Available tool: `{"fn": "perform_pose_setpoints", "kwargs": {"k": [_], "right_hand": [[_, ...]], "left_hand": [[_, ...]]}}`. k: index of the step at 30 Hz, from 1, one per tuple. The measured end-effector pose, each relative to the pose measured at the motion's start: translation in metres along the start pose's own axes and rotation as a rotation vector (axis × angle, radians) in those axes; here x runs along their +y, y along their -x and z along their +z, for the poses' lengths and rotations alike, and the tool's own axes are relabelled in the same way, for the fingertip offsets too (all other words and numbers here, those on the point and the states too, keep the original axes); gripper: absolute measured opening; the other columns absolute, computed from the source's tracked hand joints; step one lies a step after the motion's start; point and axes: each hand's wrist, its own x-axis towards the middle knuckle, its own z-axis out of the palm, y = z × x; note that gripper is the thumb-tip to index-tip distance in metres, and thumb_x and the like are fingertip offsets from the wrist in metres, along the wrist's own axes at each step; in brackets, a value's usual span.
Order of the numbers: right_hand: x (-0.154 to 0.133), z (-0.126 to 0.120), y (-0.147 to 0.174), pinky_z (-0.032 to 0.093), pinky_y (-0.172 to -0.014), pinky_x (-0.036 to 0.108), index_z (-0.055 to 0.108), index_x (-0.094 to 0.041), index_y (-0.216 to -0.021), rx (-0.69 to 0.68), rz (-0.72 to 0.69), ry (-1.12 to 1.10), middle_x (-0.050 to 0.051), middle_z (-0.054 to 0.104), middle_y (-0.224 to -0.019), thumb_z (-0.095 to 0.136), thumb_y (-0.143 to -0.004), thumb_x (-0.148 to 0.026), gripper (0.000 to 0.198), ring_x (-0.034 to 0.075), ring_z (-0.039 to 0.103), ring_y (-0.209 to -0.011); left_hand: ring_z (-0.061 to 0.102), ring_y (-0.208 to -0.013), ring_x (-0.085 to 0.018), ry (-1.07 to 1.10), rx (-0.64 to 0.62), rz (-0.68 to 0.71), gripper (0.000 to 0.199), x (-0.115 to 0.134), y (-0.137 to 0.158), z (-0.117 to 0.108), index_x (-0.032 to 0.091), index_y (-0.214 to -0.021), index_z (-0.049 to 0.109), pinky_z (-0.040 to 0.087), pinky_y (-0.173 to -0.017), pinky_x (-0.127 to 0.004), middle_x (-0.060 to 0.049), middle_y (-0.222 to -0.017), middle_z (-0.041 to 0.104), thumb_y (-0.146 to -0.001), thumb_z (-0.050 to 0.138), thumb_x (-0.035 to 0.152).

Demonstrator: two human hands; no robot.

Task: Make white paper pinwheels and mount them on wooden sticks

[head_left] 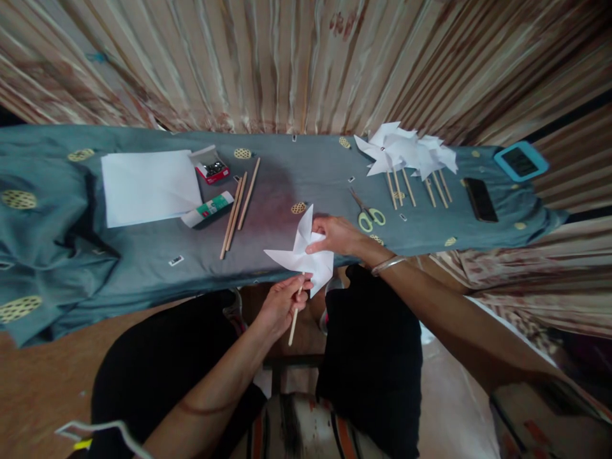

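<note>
A white paper pinwheel (302, 260) is held over the near edge of the table, its wooden stick (293, 326) slanting down toward my lap. My left hand (283, 303) grips that stick just below the paper blades. From the right, my right hand (335, 236) pinches a paper blade between thumb and fingers. A pair of scissors (369, 213) with pale green handles lies just beyond my right wrist. Left of the pinwheel, several loose wooden sticks (235, 213) rest on the cloth.
A stack of white paper (150, 188) lies at the left, beside a red box of pins (213, 167) and a green-and-white box (208, 209). Several pinwheels (401, 153) lie at the back right, near a dark phone (479, 199) and a blue-framed device (521, 160). A curtain (268, 64) hangs behind the table.
</note>
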Motion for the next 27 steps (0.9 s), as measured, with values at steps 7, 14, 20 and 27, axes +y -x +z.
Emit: {"fn": "perform_pose_setpoints", "kwargs": {"k": [7,14,20,27], "right_hand": [[0.009,0.000,-0.006,0.031,-0.059,0.023,0.065,-0.017,-0.084,-0.034,-0.055,-0.057,-0.005,0.059,-0.073,0.079,-0.064,-0.039,0.033,0.011,0.050,-0.066],[0.015,0.001,-0.013,0.026,-0.058,0.024,0.057,-0.019,-0.073,-0.065,-0.086,-0.092,-0.006,0.051,-0.068,0.077,-0.062,-0.044,0.034,0.011,0.044,-0.063],[0.014,0.000,-0.014,0.024,-0.057,0.025,0.056,-0.019,-0.072,-0.080,-0.074,-0.077,-0.007,0.047,-0.066,0.078,-0.062,-0.042,0.034,0.010,0.040,-0.061],[0.014,0.001,-0.014,0.021,-0.056,0.025,0.045,-0.020,-0.066,-0.063,-0.082,-0.058,-0.009,0.040,-0.063,0.077,-0.064,-0.044,0.040,0.008,0.035,-0.058]], "left_hand": [[0.025,-0.037,0.002,-0.034,-0.025,0.036,0.043,-0.005,-0.003,-0.005,0.006,-0.083,0.073,0.008,-0.039,-0.018,0.003,-0.057,0.054,-0.056,0.092,0.033],[0.026,-0.036,0.003,-0.065,-0.008,0.045,0.046,-0.006,-0.003,-0.005,0.008,-0.080,0.074,0.007,-0.041,-0.020,0.004,-0.056,0.054,-0.052,0.093,0.038],[0.026,-0.036,0.002,-0.053,0.000,0.060,0.049,-0.007,-0.003,-0.003,0.007,-0.079,0.074,0.006,-0.040,-0.019,0.004,-0.054,0.054,-0.049,0.094,0.040],[0.028,-0.037,0.002,-0.051,-0.020,0.071,0.049,-0.007,-0.003,-0.003,0.007,-0.081,0.074,0.007,-0.041,-0.019,0.003,-0.055,0.054,-0.050,0.093,0.040]]}}
